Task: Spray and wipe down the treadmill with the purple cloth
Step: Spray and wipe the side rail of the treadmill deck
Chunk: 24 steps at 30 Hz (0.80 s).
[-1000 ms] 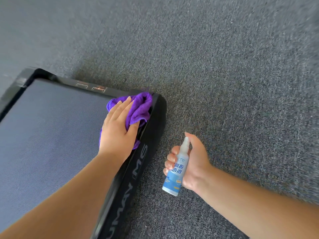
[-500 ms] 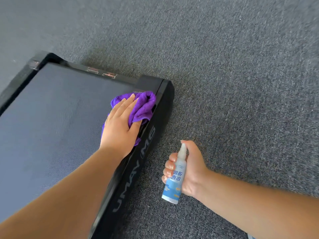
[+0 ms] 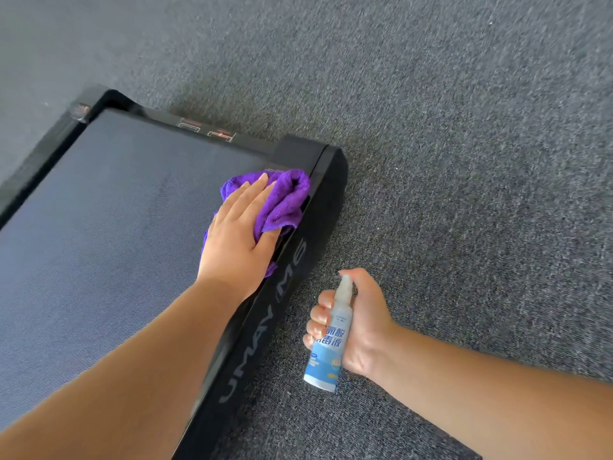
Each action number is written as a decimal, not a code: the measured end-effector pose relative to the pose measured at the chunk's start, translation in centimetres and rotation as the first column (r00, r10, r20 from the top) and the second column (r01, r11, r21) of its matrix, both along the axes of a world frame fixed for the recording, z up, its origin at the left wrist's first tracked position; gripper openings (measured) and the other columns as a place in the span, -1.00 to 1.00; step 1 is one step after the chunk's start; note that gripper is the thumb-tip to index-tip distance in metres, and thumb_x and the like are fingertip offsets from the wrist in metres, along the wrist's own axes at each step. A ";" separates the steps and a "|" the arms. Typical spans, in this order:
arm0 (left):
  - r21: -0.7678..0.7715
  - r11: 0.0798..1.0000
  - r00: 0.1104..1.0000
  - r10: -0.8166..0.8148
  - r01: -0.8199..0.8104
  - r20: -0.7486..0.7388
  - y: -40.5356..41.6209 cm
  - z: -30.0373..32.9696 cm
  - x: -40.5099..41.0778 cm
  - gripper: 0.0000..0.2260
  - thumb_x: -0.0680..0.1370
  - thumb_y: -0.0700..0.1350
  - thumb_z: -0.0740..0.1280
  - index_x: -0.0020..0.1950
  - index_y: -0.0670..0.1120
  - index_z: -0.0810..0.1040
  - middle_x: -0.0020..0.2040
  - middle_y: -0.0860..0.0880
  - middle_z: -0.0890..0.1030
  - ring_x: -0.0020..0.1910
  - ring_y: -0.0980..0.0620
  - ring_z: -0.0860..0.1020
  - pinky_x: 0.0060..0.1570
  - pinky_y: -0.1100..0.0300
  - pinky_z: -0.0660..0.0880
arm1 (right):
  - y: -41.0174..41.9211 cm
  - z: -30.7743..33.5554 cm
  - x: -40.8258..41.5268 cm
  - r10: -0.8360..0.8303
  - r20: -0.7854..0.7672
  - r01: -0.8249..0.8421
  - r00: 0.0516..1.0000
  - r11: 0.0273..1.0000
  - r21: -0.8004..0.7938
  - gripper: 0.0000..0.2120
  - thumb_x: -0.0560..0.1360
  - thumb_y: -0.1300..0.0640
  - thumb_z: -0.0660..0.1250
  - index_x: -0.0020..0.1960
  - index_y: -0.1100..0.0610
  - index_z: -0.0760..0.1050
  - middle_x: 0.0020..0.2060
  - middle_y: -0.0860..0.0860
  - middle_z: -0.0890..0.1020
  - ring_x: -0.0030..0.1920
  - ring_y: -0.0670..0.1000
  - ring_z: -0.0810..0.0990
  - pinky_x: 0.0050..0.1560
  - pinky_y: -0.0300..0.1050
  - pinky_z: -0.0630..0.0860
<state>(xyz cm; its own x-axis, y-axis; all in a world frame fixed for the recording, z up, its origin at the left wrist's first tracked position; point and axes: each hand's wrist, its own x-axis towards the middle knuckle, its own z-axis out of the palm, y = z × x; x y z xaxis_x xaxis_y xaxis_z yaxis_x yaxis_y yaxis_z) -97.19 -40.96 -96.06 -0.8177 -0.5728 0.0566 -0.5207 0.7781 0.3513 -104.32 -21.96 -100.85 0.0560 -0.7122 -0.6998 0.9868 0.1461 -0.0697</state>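
Grey carpet (image 3: 464, 144) spreads under and around everything, and out beyond my right hand there is only more of it. The treadmill (image 3: 318, 207) lies flat on it, its grey belt (image 3: 109, 234) stretching away to the left of my left hand, and its black side rail, lettered in grey, runs between my two hands. Just past my left fingertips sits the raised black corner block of the frame.

My left hand (image 3: 240, 240) lies on top of the purple cloth (image 3: 285, 200), fingers straight and close together, the thumb tucked along the cloth's near edge; that grip presses the bunched cloth down at the belt's right edge, against the rail. I think a fold of it laps onto the rail, though the dark plastic makes that hard to judge.

My right hand (image 3: 361, 323) hangs over the carpet just right of the rail, its grip curled round a small spray bottle (image 3: 331, 340), nozzle up, forefinger on top of the nozzle.
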 end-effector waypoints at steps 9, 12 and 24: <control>-0.119 0.992 0.993 0.058 -0.045 0.104 1.7 0.4 -1.8 -0.41 0.62 0.20 0.05 0.66 0.10 0.20 0.66 0.14 0.17 0.65 0.07 0.08 0.61 -0.02 0.08 | -0.1 0.0 -6.9 -0.032 -0.624 0.017 0.781 0.999 -0.029 -0.24 0.56 -0.41 0.20 -0.43 0.25 0.42 -0.43 0.24 0.43 -0.38 0.16 0.43 -0.16 0.03 0.42; -0.117 0.979 0.978 0.177 -0.164 0.107 2.9 0.2 -4.5 -0.41 0.64 0.18 0.03 0.67 0.06 0.17 0.68 0.09 0.12 0.66 0.05 0.00 0.62 -0.08 0.03 | 0.2 0.0 -9.2 -0.153 -0.588 0.170 0.795 0.985 -0.026 -0.32 0.63 -0.30 0.19 -0.41 0.23 0.39 -0.47 0.17 0.43 -0.44 0.12 0.44 -0.29 -0.05 0.43; -0.513 0.715 0.796 -0.101 0.476 0.597 2.5 -0.7 -13.4 -0.38 0.68 0.09 0.06 0.69 -0.05 -0.04 0.70 0.01 -0.14 0.67 -0.09 -0.14 0.57 -0.26 -0.08 | -0.6 0.1 -13.4 -0.319 -0.466 0.328 0.825 0.942 -0.065 -0.38 0.61 -0.31 0.22 -0.38 0.16 0.39 -0.49 0.07 0.38 -0.46 0.09 0.39 -0.34 -0.11 0.38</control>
